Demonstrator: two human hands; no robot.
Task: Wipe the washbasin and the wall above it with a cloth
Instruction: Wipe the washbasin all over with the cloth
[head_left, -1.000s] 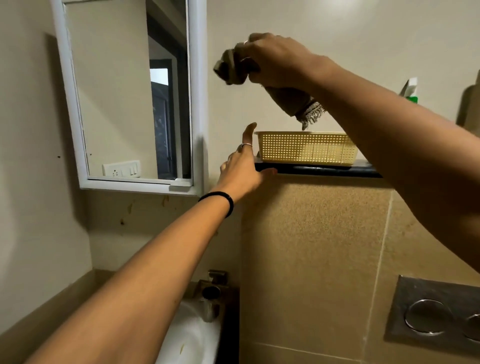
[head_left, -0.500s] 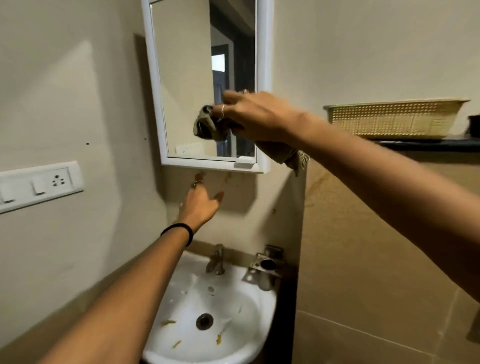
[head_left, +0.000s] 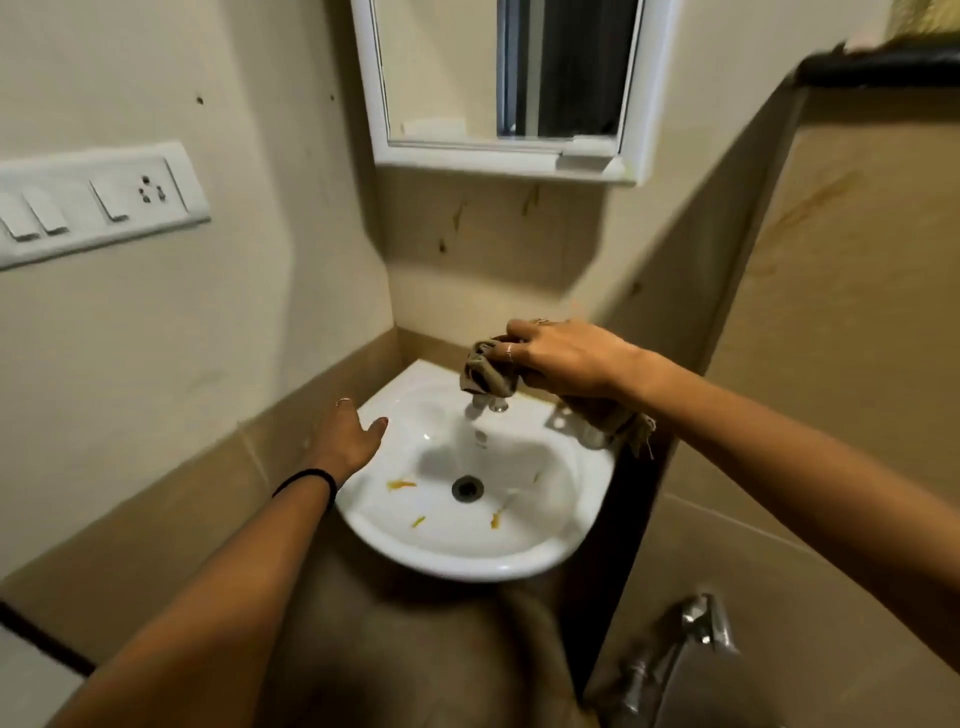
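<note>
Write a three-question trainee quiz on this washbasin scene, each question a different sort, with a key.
1. True or false: the right hand grips the cloth above the tap.
2. Where do the orange smears lie? A) on the mirror B) inside the washbasin bowl, around the drain C) on the switch panel
3. Fill in: the left hand, fingers relaxed and holding nothing, is at the basin's ______ rim.

Key: 1 true; 2 B; 3 left
</note>
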